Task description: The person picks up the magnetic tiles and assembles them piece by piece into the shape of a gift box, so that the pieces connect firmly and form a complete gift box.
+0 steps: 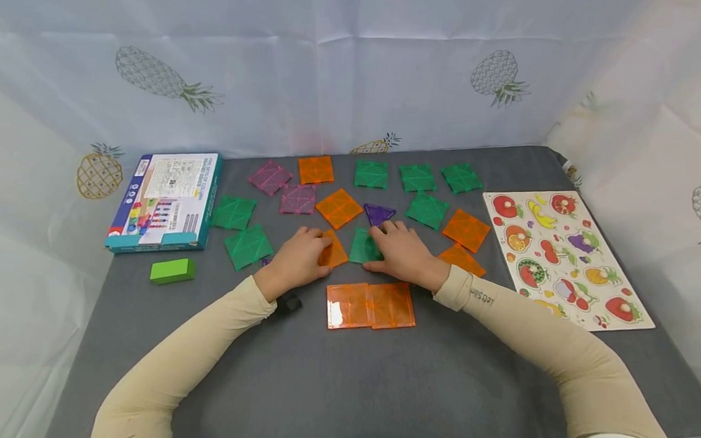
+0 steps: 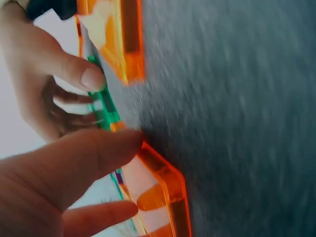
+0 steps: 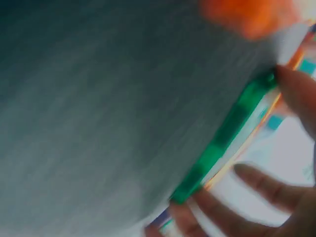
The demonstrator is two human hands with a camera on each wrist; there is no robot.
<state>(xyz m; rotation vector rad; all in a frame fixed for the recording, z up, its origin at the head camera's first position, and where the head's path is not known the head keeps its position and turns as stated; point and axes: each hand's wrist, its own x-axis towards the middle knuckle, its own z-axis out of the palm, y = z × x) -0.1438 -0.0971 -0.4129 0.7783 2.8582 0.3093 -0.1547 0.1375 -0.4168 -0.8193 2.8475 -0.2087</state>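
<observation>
Orange tile (image 1: 337, 249) is pinched by left hand (image 1: 299, 254), green tile (image 1: 360, 246) by right hand (image 1: 404, 252). Left of both, a box (image 1: 180, 203) hides its contents.

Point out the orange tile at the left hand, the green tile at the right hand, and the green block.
Orange tile (image 1: 336, 249): head view, on its uncovered right part.
Green tile (image 1: 359, 246): head view, on its uncovered left part.
Green block (image 1: 172, 271): head view, on its visible middle.
</observation>
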